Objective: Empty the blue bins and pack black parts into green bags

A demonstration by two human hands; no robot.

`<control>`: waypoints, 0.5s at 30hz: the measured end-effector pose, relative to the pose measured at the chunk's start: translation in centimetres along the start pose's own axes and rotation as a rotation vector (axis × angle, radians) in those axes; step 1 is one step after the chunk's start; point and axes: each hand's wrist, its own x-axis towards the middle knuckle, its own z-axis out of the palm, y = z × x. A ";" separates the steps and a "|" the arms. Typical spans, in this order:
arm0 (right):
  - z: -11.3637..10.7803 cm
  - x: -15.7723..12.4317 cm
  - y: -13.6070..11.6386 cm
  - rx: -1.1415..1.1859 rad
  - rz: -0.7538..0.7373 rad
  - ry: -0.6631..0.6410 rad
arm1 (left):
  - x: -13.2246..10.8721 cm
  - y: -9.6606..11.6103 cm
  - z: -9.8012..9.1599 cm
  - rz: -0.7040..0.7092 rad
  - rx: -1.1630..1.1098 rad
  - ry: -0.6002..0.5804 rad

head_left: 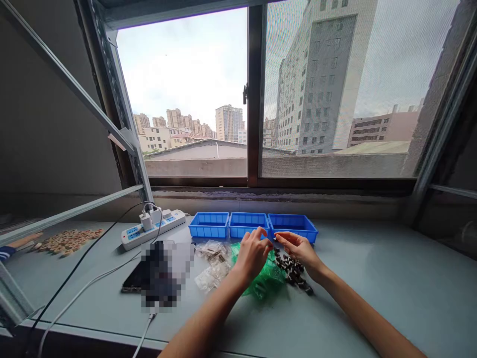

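My left hand [253,253] is raised over a crumpled green plastic bag [266,278], its thumb and fingers pinched together. Whatever is between those fingertips is too small to make out. Close by on the right, my right hand [298,247] also pinches, with a tiny dark speck at its fingertips that I cannot name. Beneath it lies a loose pile of small dark pieces [292,271], partly on the green bag. Clear plastic bags [214,266] with small light parts inside rest left of my left hand.
Behind my hands stand three blue bins [208,225] in a row. A power strip [152,229] with plugs, cables and a dark phone-like device [134,276] lie to the left. Farther left, another person's arm [26,240] reaches toward small tan pieces [70,241]. Metal shelf posts frame the table.
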 end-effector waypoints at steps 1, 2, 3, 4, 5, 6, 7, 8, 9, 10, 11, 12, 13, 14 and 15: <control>0.0 0.0 0.0 -0.005 -0.007 -0.006 | 0.0 0.0 0.0 -0.001 -0.006 -0.002; -0.1 0.0 0.1 -0.010 -0.013 -0.010 | -0.1 0.0 -0.1 -0.004 -0.011 -0.006; -0.1 0.0 0.1 -0.014 -0.016 -0.015 | -0.1 0.0 -0.1 -0.008 -0.016 -0.010; -0.2 0.1 0.1 -0.020 -0.018 -0.019 | -0.1 0.0 -0.1 -0.011 -0.020 -0.013; -0.2 0.1 0.1 -0.026 -0.018 -0.024 | -0.1 0.0 -0.1 -0.015 -0.023 -0.014; -0.3 0.1 0.1 -0.033 -0.017 -0.030 | -0.1 0.0 -0.1 -0.016 -0.025 -0.012; -0.3 0.1 0.2 -0.041 -0.017 -0.037 | -0.1 0.0 -0.1 -0.015 -0.026 -0.008; -0.3 0.1 0.2 -0.048 -0.017 -0.044 | -0.1 0.0 -0.1 -0.014 -0.024 -0.005; -0.3 0.1 0.2 -0.054 -0.018 -0.046 | 0.0 0.0 -0.1 -0.014 -0.020 -0.004; -0.4 0.1 0.3 -0.057 -0.020 -0.042 | 0.0 0.0 0.0 -0.016 -0.013 -0.005; -0.4 0.1 0.3 -0.058 -0.021 -0.036 | 0.0 0.0 0.0 -0.020 -0.005 -0.009; -0.4 0.1 0.3 -0.058 -0.022 -0.028 | 0.0 0.0 0.0 -0.024 0.002 -0.014; -0.4 0.1 0.3 -0.056 -0.019 -0.021 | 0.0 0.0 0.0 -0.027 0.008 -0.018; -0.4 0.1 0.4 -0.051 -0.016 -0.016 | 0.0 0.0 -0.1 -0.028 0.013 -0.023; -0.4 0.1 0.4 -0.046 -0.011 -0.013 | 0.0 0.0 -0.1 -0.029 0.016 -0.026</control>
